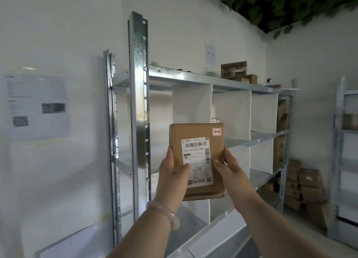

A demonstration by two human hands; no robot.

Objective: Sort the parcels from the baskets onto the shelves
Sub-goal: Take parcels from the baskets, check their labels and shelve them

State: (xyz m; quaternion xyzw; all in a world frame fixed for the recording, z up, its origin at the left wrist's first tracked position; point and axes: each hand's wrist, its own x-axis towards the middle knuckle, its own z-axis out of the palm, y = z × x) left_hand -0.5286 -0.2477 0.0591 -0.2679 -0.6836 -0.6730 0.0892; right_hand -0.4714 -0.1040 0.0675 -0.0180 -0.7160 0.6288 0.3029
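A brown cardboard parcel (195, 133) with a white barcode label faces me, held upright in front of the metal shelf unit (186, 77). My left hand (171, 172) grips its left edge, thumb across the label. My right hand (229, 167) holds the right edge, thumb on the front. The shelves behind are split into compartments by white dividers (191, 104). No basket is in view.
Cardboard boxes sit on the top shelf (235, 70), fill the far right compartments (281, 110) and are stacked on the floor at right (304, 186). A second shelf unit (341, 122) stands at the right edge. A printed sheet (36, 106) hangs on the left wall.
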